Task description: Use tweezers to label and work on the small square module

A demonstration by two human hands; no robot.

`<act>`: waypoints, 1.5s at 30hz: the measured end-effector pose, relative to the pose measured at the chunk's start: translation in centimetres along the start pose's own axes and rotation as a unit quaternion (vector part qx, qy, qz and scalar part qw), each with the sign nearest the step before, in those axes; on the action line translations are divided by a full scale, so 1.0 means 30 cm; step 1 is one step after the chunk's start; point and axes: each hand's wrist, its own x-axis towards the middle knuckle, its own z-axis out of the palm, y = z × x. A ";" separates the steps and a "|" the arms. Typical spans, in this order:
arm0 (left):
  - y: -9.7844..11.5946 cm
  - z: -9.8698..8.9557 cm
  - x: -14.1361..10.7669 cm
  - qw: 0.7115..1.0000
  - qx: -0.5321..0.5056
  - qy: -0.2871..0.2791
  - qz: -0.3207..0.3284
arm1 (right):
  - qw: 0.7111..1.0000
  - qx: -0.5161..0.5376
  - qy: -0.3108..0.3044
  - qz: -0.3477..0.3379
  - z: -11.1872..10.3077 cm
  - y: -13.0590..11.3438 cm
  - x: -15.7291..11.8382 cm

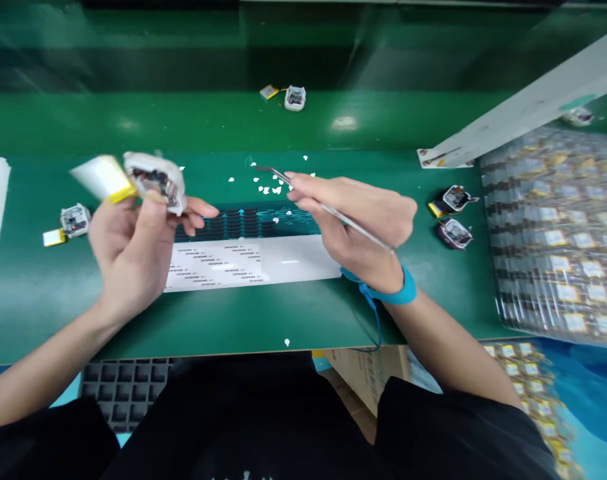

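My left hand [128, 257] pinches a small white watch-like housing [156, 175] above the mat, its inner circuitry facing up. From it a flat silver battery [103, 179] with yellow tape sticks out to the left, partly smeared by motion. Between the fingers of my right hand [366, 217] are metal tweezers [353, 225], pointing to the upper left. A thin dark strip [263, 168] shows at their tips. Below lie a dark sheet of black strips [241, 222] and a white printed backing sheet [216, 265]. Small white bits [269, 191] are scattered near the tweezers.
Other opened housings lie at the back [295, 98], the left [75, 220] and the right [455, 233]. Stacked clear trays [558, 233] of battery units fill the right side, beside a white slanted post [523, 100]. A blue wrist strap [401, 287] trails a cord over the table edge.
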 end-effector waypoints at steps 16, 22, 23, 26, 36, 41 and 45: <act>-0.061 0.053 -0.003 0.969 -0.162 0.084 -0.165 | 0.905 -0.213 -0.122 -0.348 0.037 -0.118 -0.055; -0.050 0.077 -0.010 0.949 -0.208 0.109 -0.212 | 0.878 -0.259 -0.131 -0.382 0.046 -0.114 -0.062; -0.050 0.079 -0.012 0.948 -0.210 0.112 -0.211 | 0.877 -0.258 -0.135 -0.382 0.049 -0.111 -0.063; -0.050 0.082 -0.014 0.950 -0.208 0.111 -0.206 | 0.873 -0.258 -0.139 -0.389 0.057 -0.107 -0.066; -0.050 0.077 -0.027 0.957 -0.188 0.082 -0.207 | 0.874 -0.264 -0.154 -0.379 0.058 -0.126 -0.072; -0.050 0.077 -0.027 0.960 -0.176 0.076 -0.206 | 0.904 -0.205 -0.152 -0.343 0.057 -0.117 -0.073; -0.046 0.081 -0.028 0.962 -0.164 0.069 -0.209 | 0.929 -0.154 -0.158 -0.296 0.058 -0.112 -0.074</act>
